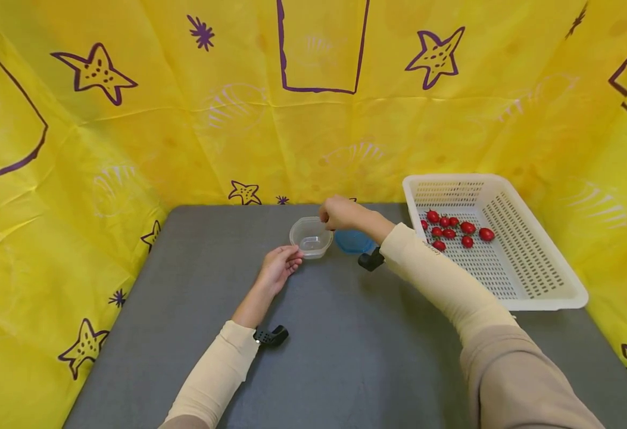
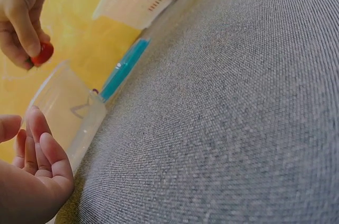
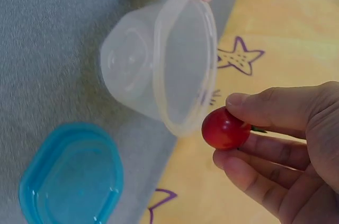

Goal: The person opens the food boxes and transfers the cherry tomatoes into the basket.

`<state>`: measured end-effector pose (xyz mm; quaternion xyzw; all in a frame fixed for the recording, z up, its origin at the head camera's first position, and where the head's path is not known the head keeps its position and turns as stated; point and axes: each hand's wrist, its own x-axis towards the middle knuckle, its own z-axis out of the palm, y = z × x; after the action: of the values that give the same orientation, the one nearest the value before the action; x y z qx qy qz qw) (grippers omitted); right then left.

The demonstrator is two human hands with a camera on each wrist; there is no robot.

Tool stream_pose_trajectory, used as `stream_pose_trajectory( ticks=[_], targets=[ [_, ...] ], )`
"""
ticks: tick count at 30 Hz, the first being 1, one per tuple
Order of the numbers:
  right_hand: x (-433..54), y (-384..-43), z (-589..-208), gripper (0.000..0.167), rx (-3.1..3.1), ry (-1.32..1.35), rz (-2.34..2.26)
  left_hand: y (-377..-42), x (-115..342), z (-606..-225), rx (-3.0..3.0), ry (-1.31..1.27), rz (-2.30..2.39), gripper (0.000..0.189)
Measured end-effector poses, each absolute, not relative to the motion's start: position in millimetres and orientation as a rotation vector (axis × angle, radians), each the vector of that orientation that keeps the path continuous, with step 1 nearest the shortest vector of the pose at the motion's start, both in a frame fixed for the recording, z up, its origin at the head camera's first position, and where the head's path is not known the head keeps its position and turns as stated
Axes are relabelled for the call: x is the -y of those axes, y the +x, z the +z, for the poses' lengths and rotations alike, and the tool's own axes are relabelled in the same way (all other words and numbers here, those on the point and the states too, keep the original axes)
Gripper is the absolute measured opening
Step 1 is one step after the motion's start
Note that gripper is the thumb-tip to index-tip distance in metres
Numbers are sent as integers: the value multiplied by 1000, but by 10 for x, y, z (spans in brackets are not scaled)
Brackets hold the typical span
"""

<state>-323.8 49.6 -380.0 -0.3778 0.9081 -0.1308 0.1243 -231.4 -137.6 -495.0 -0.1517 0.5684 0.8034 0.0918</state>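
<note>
A clear plastic container stands on the grey table with nothing inside it. My left hand pinches its near-left rim between thumb and fingers. Over the container's right edge my right hand pinches a cherry tomato with a green stem end, seen in the right wrist view. The tomato hangs just above the rim in the left wrist view. Right beside the container, a blue lid lies on the table, partly covered by the right hand and wrist in the head view.
To the right stands a white perforated basket with several cherry tomatoes toward its far left. The right forearm crosses over its near-left side. A yellow patterned cloth hangs behind the grey table and along both sides.
</note>
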Motion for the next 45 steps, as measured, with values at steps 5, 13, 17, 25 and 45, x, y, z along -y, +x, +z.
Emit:
stream_pose_trajectory(
  ticks=[5, 13, 17, 25, 45],
  targets=[
    [-655, -3232, -3686, 6, -2649, -1081, -451, -2316, 1372, -4959, -1693, -435, 2391, 6],
    [-968, -3240, -3523, 8, -2686, -1034, -521, -2314, 1375, -4943, -1700, -426, 2378, 6],
    [-1151, -3230, -3451, 12, -2705, -973, -562, -2317, 1369, -4944, -1714, -443, 2380, 5],
    [-1574, -3235, -3443, 15, -2821, -877, -506, -2333, 1371, -4968, -1730, -472, 2383, 5],
    [-2560, -3278, -3673, 19, -2880, -579, -576, -2359, 1381, -5003, -1719, -487, 2379, 10]
  ],
)
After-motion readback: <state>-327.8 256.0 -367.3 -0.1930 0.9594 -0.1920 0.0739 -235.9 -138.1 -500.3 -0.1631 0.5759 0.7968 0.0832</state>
